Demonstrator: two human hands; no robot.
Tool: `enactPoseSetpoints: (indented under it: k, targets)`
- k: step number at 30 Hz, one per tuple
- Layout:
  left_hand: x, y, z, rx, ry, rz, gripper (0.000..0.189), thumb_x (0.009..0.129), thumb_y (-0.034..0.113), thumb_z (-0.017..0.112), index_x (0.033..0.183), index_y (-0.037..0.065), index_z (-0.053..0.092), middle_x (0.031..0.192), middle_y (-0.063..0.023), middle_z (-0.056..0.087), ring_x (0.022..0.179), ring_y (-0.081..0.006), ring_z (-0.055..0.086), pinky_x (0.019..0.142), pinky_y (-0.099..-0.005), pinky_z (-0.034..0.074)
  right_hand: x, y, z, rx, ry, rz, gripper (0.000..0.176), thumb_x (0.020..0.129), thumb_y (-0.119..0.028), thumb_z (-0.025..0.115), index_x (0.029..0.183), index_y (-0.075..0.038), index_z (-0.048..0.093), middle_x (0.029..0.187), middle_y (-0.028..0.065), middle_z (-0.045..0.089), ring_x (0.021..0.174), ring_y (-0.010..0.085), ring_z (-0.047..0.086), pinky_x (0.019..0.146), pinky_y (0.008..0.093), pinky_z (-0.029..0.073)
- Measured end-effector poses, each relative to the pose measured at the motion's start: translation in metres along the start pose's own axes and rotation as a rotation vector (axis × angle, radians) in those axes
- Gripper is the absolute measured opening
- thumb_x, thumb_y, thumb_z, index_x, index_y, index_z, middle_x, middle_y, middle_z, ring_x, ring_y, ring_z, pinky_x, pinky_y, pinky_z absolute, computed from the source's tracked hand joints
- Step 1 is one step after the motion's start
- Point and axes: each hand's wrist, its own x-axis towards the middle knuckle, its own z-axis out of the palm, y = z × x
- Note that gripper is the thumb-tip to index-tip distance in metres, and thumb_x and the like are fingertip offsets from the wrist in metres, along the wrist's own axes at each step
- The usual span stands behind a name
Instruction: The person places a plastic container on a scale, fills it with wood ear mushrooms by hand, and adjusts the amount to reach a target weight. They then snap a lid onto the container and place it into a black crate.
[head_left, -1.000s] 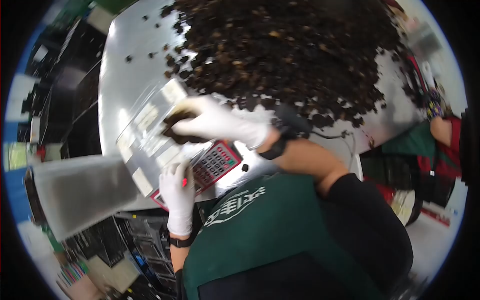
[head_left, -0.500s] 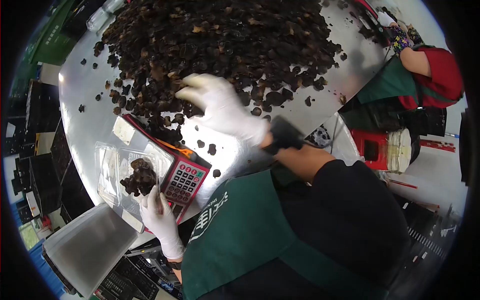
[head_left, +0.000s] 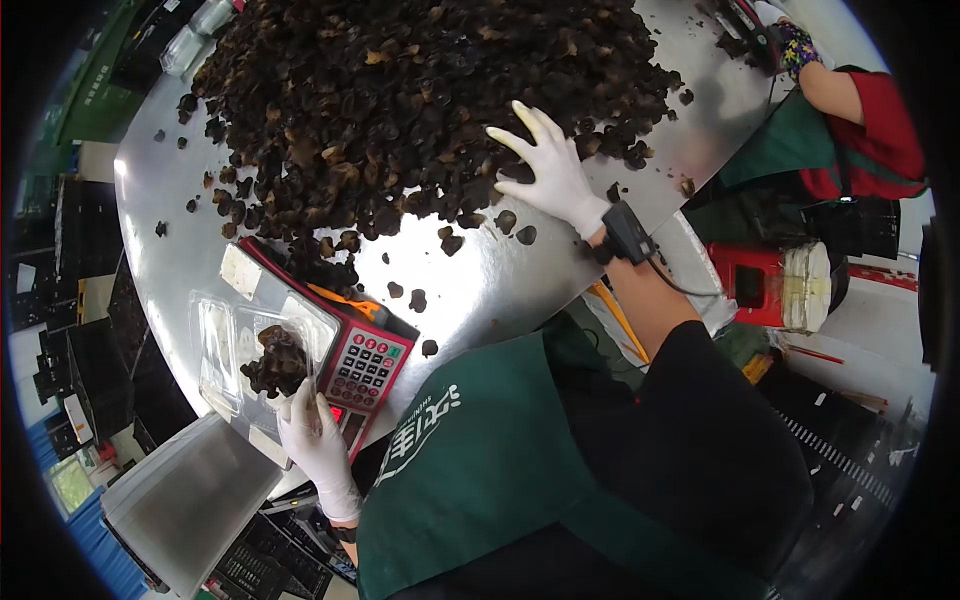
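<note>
My left hand (head_left: 315, 435), white-gloved, is closed in a pinch at the near edge of a clear plastic clamshell box (head_left: 218, 350). Inside the box lies a clump of dark brown wood ear mushrooms (head_left: 277, 362). The box rests on a red-and-silver weighing scale (head_left: 365, 372) whose keypad and red display show beside my hand. My right hand (head_left: 555, 172), also white-gloved, is over the near right edge of a large heap of wood ear mushrooms (head_left: 400, 100). Its fingers are spread, and nothing shows in them.
The shiny metal table (head_left: 160, 270) carries stray mushroom pieces. An orange-handled tool (head_left: 342, 302) lies along the scale. A grey bin (head_left: 190, 500) stands at the table's near left. A co-worker in a red sleeve (head_left: 890, 130) is at the right; a red container (head_left: 745, 280) stands below.
My right hand has moved right along the heap's near edge, and its fingers have spread. My left hand stays at the box, almost unmoved.
</note>
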Motion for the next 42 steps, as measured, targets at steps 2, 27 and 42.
enactPoseSetpoints:
  k: [2,27,42]
  targets:
    - [0.0,0.0,0.0,-0.002,0.003,0.009,0.027,0.087,-0.003,0.069,0.113,0.004,0.069,0.094,-0.0089,0.062,0.082,-0.0231,0.061,0.075,-0.034,0.049,0.01,0.0,0.006,-0.047,-0.056,0.002,0.056,0.08,-0.037,0.074,0.134,-0.029,0.061,0.155,0.0072,0.039,0.139,0.0355,0.037,0.106,0.0551,0.039]
    - [-0.001,0.007,-0.003,0.087,0.02,0.099,0.03,0.084,0.001,0.071,0.114,0.008,0.069,0.097,-0.0074,0.065,0.087,-0.0266,0.061,0.079,-0.0374,0.048,0.066,-0.05,0.059,0.254,-0.028,-0.056,0.022,0.081,-0.029,0.073,0.093,-0.011,0.075,0.106,0.0073,0.065,0.088,0.0295,0.067,0.079,0.0388,0.055]
    - [0.0,-0.001,-0.019,0.038,0.174,0.065,0.06,0.074,0.01,0.081,0.13,0.004,0.06,0.13,-0.0152,0.058,0.12,-0.0353,0.054,0.105,-0.0438,0.041,0.12,-0.179,-0.01,1.211,-0.659,0.184,0.024,0.088,-0.023,0.073,0.095,0.0,0.073,0.071,-0.0025,0.062,0.061,0.0033,0.051,0.056,0.0204,0.04]
